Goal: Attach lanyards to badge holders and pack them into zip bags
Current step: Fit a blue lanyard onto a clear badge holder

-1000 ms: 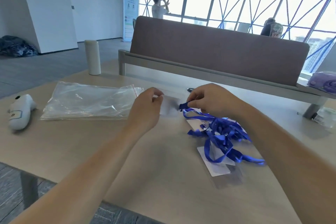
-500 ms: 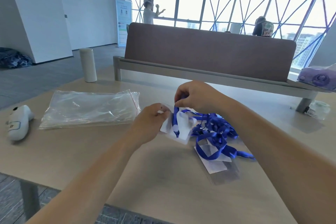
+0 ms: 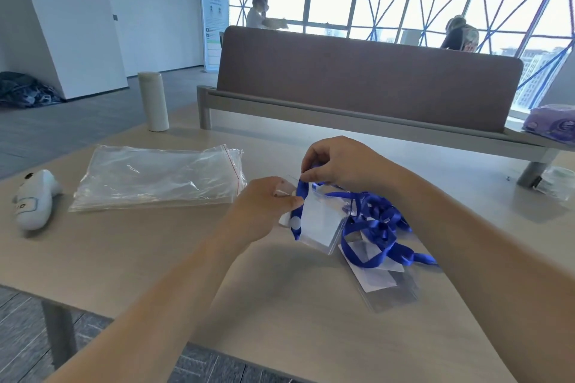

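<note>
Blue lanyard (image 3: 301, 196) end pinched in my right hand (image 3: 342, 166), fingers (image 3: 317, 176) curled, above the worktop (image 3: 155, 258) to thread the badge holder (image 3: 320, 222) my left hand (image 3: 261, 211) pinches steady; zip bags (image 3: 155, 179) lie ready, left.

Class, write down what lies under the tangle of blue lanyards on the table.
Clear badge holders with white inserts stick out beneath the lanyards, flat on the table. The straps hide how many.
</note>
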### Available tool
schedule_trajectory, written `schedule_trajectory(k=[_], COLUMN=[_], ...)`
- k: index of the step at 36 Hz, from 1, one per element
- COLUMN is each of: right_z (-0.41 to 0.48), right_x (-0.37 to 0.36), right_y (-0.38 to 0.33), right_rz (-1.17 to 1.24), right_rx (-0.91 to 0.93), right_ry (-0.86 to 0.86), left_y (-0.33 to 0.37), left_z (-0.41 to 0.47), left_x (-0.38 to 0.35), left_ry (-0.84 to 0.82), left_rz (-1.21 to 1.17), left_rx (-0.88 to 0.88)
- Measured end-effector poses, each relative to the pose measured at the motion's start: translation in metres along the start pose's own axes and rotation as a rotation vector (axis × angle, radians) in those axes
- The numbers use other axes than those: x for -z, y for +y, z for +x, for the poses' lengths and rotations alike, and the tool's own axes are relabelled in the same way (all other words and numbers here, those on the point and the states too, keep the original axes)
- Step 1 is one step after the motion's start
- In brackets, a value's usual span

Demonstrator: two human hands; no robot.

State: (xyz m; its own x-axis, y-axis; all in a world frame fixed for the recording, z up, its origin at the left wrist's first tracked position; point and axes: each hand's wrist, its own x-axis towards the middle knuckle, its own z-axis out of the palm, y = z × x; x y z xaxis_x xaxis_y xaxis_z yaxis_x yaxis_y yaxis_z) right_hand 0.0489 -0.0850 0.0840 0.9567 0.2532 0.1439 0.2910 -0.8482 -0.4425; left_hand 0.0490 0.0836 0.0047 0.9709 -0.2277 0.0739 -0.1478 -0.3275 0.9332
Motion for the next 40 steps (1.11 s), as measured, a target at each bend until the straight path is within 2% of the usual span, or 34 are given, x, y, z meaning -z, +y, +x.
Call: schedule_trajectory(k=[5, 11, 18, 27, 36, 40], right_z=[-0.006, -0.011, -0.008, -0.012, -0.016, -0.021], right_x=[0.008, 0.011, -0.005, -0.052, -0.08, -0.076], right_y=[0.011, 0.031, 0.049, 0.022, -0.003, -0.007], right_rz=[0.289, 0.524, 0.798, 0.564, 0.278, 0.2], right_rx=[-0.075, -0.127, -0.198, -0.157, -0.137, -0.107], right_ry=[-0.044, -0.082, -0.02, 0.032, -0.002, -0.079], left_y=[-0.003, -0.001, 0.013, 0.016, 0.005, 0.0], left_z=[0.001, 0.001, 0.002, 0.01, 0.02, 0.022], left_x=[0.011, 0.033, 0.051, 0.046, 0.031, 0.028], left_ry=[-0.022, 0.021, 0.023, 0.244, 0.446, 0.488], left_rz=[-0.112, -0.367, -0.622, -0.772, -0.562, -0.565], left_rx=[0.03, 0.016, 0.001, 0.022, 0.046, 0.058])
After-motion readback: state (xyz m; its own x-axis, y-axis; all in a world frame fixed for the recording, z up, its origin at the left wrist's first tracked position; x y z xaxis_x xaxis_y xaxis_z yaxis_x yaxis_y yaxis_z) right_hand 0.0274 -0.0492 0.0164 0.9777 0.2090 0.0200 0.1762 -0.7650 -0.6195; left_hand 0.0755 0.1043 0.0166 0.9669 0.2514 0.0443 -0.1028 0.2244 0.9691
